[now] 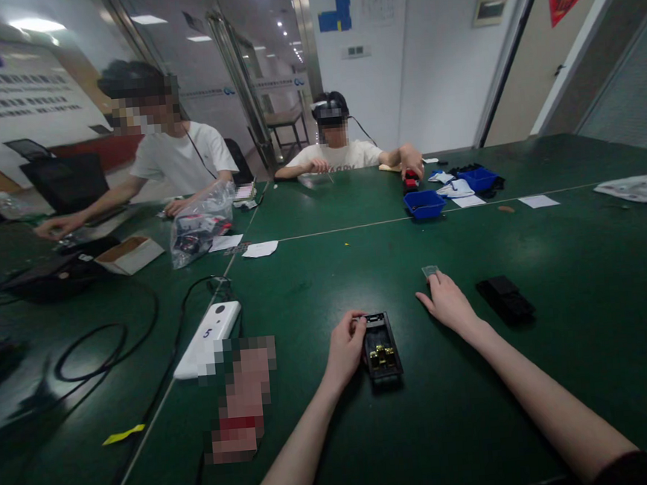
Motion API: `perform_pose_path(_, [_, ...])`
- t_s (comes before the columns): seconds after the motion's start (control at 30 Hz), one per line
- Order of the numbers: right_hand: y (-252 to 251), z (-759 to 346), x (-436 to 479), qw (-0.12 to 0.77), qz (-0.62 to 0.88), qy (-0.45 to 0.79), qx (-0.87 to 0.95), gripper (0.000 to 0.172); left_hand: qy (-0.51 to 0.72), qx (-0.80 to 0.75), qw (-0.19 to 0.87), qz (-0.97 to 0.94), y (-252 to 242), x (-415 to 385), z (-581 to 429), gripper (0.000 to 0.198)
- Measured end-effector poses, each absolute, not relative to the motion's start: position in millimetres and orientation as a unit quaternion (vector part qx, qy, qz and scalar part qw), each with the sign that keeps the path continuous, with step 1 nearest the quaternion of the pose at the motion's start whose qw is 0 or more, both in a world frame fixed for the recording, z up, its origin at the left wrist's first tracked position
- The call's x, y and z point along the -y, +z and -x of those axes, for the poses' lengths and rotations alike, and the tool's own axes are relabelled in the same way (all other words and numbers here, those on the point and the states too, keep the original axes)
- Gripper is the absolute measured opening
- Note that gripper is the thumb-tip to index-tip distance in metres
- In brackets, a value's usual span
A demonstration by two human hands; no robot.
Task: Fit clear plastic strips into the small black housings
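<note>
My left hand [347, 349] is closed on the left edge of a black open case [381, 327] that lies on the green table. Several shiny gold-coloured pieces [382, 356] sit inside the case; their exact kind is too small to tell. To the right, my right hand [445, 300] reaches forward over the table with its thumb apart. Its fingertips touch a small clear plastic piece [429, 271], perhaps partly covered by the fingers. A black fabric pouch [506, 298] lies to the right of that hand.
A white power bank-like device [208, 341] marked 5 and cables [123, 340] lie left. Farther off are a clear plastic bag [202, 226], an open cardboard box [129, 255], a blue tray [424, 204] and white papers [260, 249]. Two people sit across the green table [315, 273].
</note>
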State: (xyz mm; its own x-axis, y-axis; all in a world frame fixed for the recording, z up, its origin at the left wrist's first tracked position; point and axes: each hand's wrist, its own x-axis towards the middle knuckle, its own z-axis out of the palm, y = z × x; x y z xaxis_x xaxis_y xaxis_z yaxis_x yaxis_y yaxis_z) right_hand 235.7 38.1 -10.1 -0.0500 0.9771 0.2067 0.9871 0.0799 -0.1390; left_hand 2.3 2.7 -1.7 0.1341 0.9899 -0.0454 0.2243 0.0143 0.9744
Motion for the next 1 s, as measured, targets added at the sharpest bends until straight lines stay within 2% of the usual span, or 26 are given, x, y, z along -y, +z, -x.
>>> perform_pose_path(0.23, [-3,-222,-31,0.115,0.639,-0.009,0.76,0.034,0.394,-0.524,0.478,-0.584,-2,-3,-2,0.025])
perform_pose_path(0.43, [10,-210,-22,0.076,0.642,0.05,0.761,0.049,0.39,-0.524,0.478,-0.587,-4,-4,-2,0.023])
perform_pose_path(0.5, [14,-211,-22,0.115,0.632,0.12,0.757,0.049,0.392,-0.523,0.476,-0.588,-4,-4,-1,0.023])
perform_pose_path(0.6, [20,-211,-23,0.243,0.586,0.295,0.715,0.041,0.392,-0.523,0.465,-0.597,-5,-4,-1,0.023])
perform_pose_path(0.7, [25,-202,-20,0.385,0.511,0.507,0.578,0.033,0.39,-0.524,0.459,-0.602,-7,-5,-2,0.024])
perform_pose_path(0.77, [27,-191,-16,0.447,0.446,0.599,0.492,0.035,0.39,-0.527,0.451,-0.606,-8,-5,-2,0.024])
perform_pose_path(0.87, [25,-172,-7,0.478,0.376,0.662,0.439,0.04,0.392,-0.531,0.432,-0.615,-9,-6,-2,0.024])
perform_pose_path(1.0, [16,-157,-1,0.483,0.348,0.679,0.43,0.04,0.388,-0.531,0.423,-0.622,-8,-6,-2,0.023])
